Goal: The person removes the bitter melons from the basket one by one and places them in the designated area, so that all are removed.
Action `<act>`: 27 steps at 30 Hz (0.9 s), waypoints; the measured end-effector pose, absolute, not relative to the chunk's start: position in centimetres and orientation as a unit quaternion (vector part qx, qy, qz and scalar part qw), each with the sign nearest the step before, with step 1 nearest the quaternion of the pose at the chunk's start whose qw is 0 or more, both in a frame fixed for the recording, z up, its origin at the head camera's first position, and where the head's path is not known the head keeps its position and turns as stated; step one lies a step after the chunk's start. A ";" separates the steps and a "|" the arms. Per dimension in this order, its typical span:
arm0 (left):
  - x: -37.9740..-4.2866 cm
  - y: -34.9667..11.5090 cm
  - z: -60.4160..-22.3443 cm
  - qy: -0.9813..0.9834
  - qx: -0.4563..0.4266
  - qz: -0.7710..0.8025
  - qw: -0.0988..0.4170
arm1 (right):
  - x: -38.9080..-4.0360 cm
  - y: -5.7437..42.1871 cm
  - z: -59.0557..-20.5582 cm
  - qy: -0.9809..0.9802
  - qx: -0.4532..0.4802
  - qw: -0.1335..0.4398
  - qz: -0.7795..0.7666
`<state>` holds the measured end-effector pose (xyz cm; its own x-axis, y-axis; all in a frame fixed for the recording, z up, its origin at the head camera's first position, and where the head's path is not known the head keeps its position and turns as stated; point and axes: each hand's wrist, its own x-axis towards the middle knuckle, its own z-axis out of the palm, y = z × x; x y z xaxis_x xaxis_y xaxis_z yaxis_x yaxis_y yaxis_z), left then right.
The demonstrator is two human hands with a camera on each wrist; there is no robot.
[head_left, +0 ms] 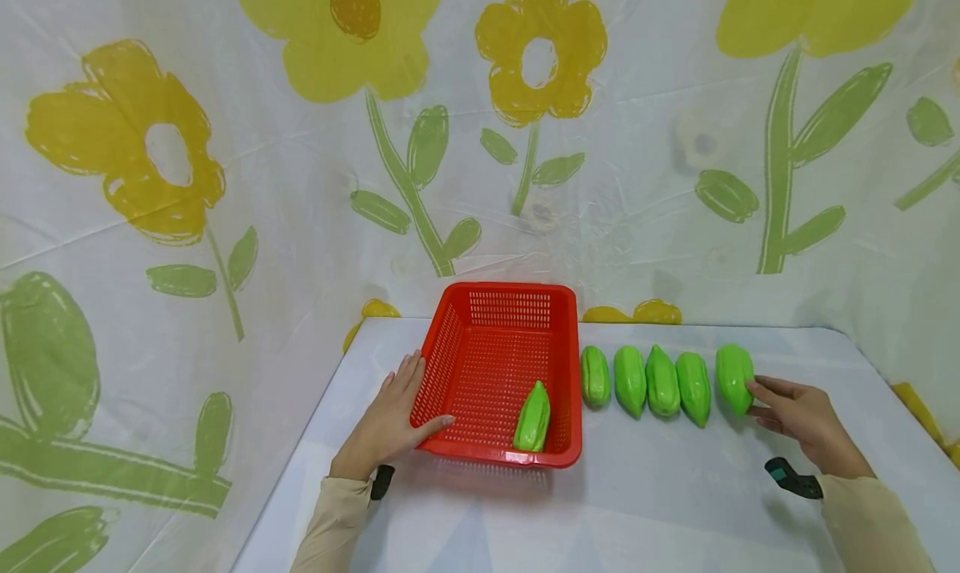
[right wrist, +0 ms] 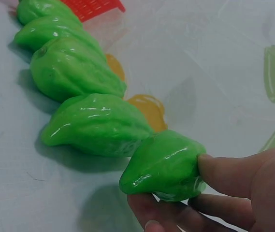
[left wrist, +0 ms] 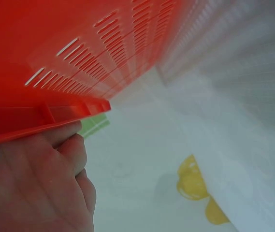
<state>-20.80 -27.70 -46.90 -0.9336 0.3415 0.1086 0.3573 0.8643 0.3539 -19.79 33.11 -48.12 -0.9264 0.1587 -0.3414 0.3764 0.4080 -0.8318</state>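
My right hand (head_left: pixel 806 419) pinches a glossy green ribbed fruit (right wrist: pixel 164 166) with a pointed tip, thumb on one side and fingers beneath. The held fruit appears raised a little off the table, its shadow lying apart from it. To its left stands a row of several similar green fruits (head_left: pixel 662 381). A red plastic basket (head_left: pixel 504 454) stands at mid-table, with one green fruit (head_left: pixel 532 417) inside at the near right corner. My left hand (head_left: pixel 386 419) rests against the basket's near left corner, fingers straight along the left rim and thumb over the front rim.
A white table (head_left: pixel 637 506) carries everything. Behind it and on the left hangs a white curtain (head_left: pixel 637 181) printed with yellow flowers. The row's leftmost fruit (head_left: pixel 596 377) sits close beside the basket's right wall.
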 end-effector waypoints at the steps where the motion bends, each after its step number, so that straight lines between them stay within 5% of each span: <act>1: -20.8 -27.7 -46.9 -0.965 -0.180 -0.188 0.022 | -19.8 33.1 -48.2 0.833 0.160 0.103 -0.520; 27: -20.8 -27.7 -47.4 -0.964 -0.180 -0.193 0.038 | -20.0 33.0 -49.8 0.830 0.189 0.096 -0.516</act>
<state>-20.79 -27.70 -47.38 -0.9325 0.3320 0.1423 0.3612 0.8609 0.3584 -19.95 32.97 -49.80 -0.9097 0.2147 -0.3554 0.4138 0.3954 -0.8201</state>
